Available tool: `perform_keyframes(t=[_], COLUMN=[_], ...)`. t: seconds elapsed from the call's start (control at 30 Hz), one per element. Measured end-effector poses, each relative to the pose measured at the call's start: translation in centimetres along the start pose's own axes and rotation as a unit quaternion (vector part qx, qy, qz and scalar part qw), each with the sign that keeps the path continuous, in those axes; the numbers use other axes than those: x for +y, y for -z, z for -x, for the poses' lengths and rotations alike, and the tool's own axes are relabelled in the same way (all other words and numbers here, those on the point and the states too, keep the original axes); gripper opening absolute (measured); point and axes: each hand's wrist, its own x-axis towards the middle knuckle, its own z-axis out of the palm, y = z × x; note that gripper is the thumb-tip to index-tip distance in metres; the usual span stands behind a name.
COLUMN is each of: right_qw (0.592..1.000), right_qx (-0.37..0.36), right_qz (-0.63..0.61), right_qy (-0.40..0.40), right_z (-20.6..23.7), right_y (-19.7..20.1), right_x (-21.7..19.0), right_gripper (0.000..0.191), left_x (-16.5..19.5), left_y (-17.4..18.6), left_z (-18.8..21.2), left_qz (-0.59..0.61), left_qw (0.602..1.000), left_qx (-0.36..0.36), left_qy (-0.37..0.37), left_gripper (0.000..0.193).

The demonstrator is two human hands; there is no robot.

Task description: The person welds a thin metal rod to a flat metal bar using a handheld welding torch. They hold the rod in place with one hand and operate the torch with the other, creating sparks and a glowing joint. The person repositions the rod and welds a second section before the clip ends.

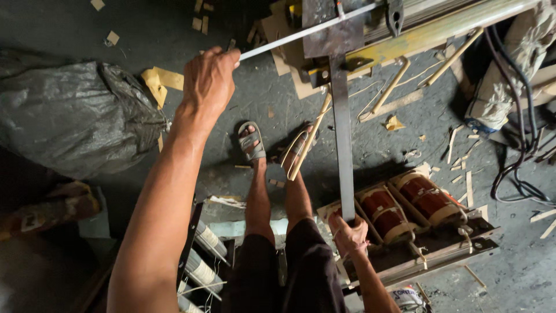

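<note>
My left hand (208,78) is stretched out in front of me and closed around the end of a thin bright metal rod (301,33) that runs up and right to a machine frame. My right hand (348,233) grips the lower end of a flat dark steel bar (341,139) that hangs straight down from a rusty plate (331,29) on the same frame. Just right of that hand sits a transformer core with two copper-coloured windings (408,206) on a metal base. My legs and sandalled feet (252,142) show below, between the two hands.
A grey plastic sack (69,116) lies at the left. Wooden sticks (391,86), paper scraps and offcuts litter the dark floor. Black cables (521,168) loop at the right beside a cloth bundle (509,81). White wound coils (202,261) sit by my left knee.
</note>
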Motion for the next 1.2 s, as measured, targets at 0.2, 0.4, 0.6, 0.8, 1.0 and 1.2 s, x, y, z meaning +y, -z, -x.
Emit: perform_keyframes(t=[0.2,0.4,0.6,0.8,1.0,1.2], right_qw=[0.992,0.997,0.990,0.994,0.991,0.994], right_qx=[-0.003,0.017,0.025,0.008,-0.003,-0.010], right_qz=[-0.103,0.027,0.086,-0.018,-0.067,-0.048], right_qy=[-0.069,-0.070,-0.110,-0.103,-0.115,-0.100], right_z=[0.2,0.7,0.7,0.6,0.9,0.7], right_y=[-0.4,-0.4,-0.5,-0.4,-0.5,-0.2], right_x=[-1.1,-3.4,-3.9,-3.6,-3.9,-2.9], right_gripper=[0.025,0.030,0.029,0.028,0.030,0.031], left_x=[0.4,0.5,-0.1,-0.1,0.3,0.4], left_y=[0.6,0.5,-0.5,-0.6,0.1,0.2], left_z=[-0.1,-0.1,-0.3,-0.2,-0.2,-0.2], left_qz=[0.000,0.001,-0.013,-0.024,-0.016,-0.018], left_qw=[1.000,1.000,0.998,0.998,0.999,0.998], left_qx=[-0.004,-0.009,-0.049,-0.048,-0.042,-0.049], left_qy=[0.006,0.015,0.039,0.034,0.031,0.035], left_gripper=[0.008,0.009,0.013,0.015,0.014,0.020])
